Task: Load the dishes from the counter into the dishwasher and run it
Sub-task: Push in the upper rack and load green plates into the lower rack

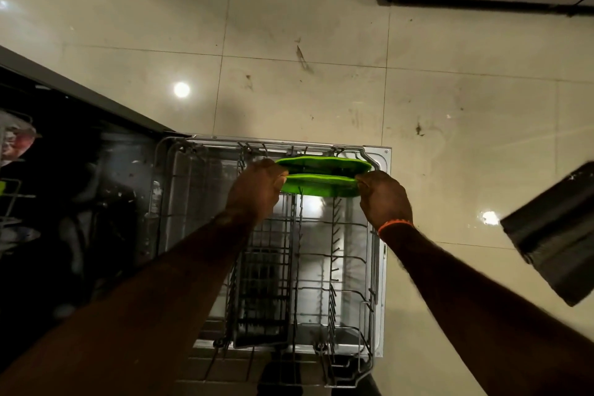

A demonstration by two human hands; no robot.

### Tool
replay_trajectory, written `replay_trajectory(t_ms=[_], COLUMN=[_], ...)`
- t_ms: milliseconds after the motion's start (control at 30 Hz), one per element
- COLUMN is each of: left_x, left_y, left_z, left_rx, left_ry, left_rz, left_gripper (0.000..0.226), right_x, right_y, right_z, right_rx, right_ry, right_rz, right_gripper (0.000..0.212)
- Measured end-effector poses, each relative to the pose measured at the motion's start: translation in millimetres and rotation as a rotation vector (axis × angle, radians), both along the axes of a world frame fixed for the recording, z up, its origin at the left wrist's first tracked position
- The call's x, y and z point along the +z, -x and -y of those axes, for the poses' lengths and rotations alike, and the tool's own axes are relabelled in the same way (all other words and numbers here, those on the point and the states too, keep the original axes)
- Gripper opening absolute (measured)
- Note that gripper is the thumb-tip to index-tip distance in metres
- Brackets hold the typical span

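Note:
Two green plates stand on edge, close together, at the far end of the pulled-out lower rack [369, 267]. The farther green plate [324, 164] rests among the tines. The nearer green plate [321, 185] is held at both ends: my left hand [254, 190] grips its left rim and my right hand [384, 199] pinches its right rim. A dark cutlery basket [262, 296] sits in the rack's left half. The rack lies over the lowered dishwasher door [381, 151].
The dark dishwasher tub [80, 202] opens at the left, with an upper rack [13, 196] holding a few dishes. Glossy beige floor tiles [321, 58] lie beyond. A dark countertop corner [553, 235] juts in at the right. Cabinet base [482, 3] runs along the top right.

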State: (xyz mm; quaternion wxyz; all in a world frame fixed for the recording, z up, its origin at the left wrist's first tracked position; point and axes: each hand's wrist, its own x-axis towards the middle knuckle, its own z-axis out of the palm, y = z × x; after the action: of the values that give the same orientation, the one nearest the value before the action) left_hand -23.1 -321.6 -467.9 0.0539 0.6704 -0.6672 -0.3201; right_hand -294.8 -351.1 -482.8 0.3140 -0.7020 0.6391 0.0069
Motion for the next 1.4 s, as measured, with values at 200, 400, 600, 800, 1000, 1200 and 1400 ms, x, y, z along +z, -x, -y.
replay_trajectory(t_ms=[200, 400, 600, 800, 1000, 1200, 1400], left_x=[6.6, 36.7, 90.8, 162.9, 244.7, 317.0, 369.3], left_y=[4.9, 9.3, 12.1, 12.9, 17.8, 17.5, 12.0], left_z=[-11.5, -25.6, -32.8, -46.3, -75.5, -112.3, -147.7], left_rx=[0.066, 0.028, -0.024, -0.061, -0.056, -0.079, -0.088], left_ry=[-0.008, -0.078, -0.165, -0.141, -0.101, -0.118, -0.113], left_rz=[0.077, 0.168, 0.218, 0.232, 0.234, 0.236, 0.218], left_gripper=[0.037, 0.067, 0.094, 0.099, 0.095, 0.093, 0.092], right_x=[-2.9, 27.3, 74.9, 156.4, 248.7, 319.8, 372.4], right_y=[2.1, 0.9, -15.5, -32.2, -41.0, -46.7, -59.6], right_z=[-6.2, -26.9, -40.7, -61.7, -98.6, -138.2, -171.0], right_rx=[-0.056, 0.061, 0.213, 0.217, 0.189, 0.147, 0.185], right_ry=[0.029, 0.102, -0.134, -0.156, -0.086, -0.028, 0.017], right_rz=[-0.017, -0.111, -0.196, -0.183, -0.188, -0.165, -0.183], right_gripper=[0.037, 0.056, 0.098, 0.101, 0.091, 0.086, 0.083])
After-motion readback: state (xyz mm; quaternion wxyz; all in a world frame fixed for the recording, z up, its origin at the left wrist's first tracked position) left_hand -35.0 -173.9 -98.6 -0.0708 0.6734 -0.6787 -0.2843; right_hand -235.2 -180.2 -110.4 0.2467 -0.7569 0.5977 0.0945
